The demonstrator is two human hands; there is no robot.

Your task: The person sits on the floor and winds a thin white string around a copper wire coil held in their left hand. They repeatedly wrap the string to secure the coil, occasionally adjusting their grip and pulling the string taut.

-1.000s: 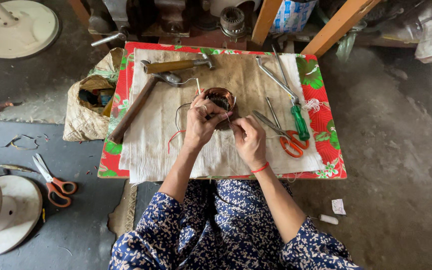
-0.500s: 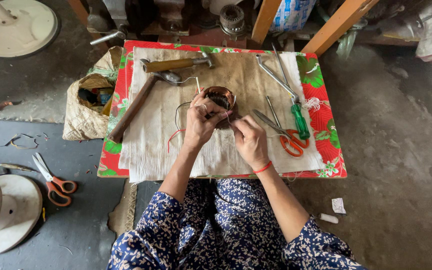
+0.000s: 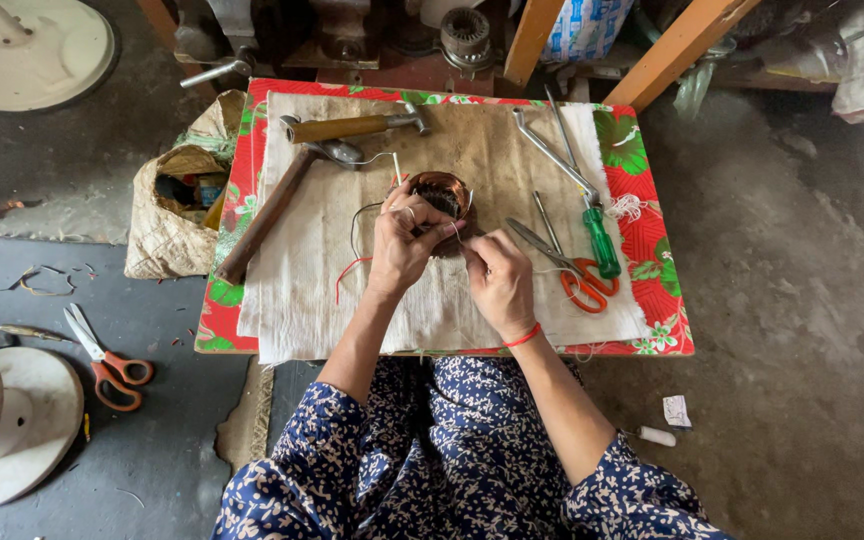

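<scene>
A round copper-wound coil (image 3: 442, 192) rests on a white cloth (image 3: 332, 270) in the middle of a low board. My left hand (image 3: 400, 243) grips the coil's near side, with thin dark and red wires trailing out beneath it. My right hand (image 3: 498, 283), a red band on its wrist, pinches a thin thread or wire close to the coil, fingertips almost touching the left hand.
Two hammers (image 3: 352, 128) lie at the board's far left. Long metal pliers (image 3: 552, 150), a green-handled screwdriver (image 3: 602, 240) and orange-handled scissors (image 3: 577, 280) lie to the right. A sack (image 3: 167, 230), second scissors (image 3: 107, 360) and fan parts (image 3: 2, 430) sit on the floor left.
Both hands stay at the coil with only small finger movements; the right hand has shifted slightly nearer the left.
</scene>
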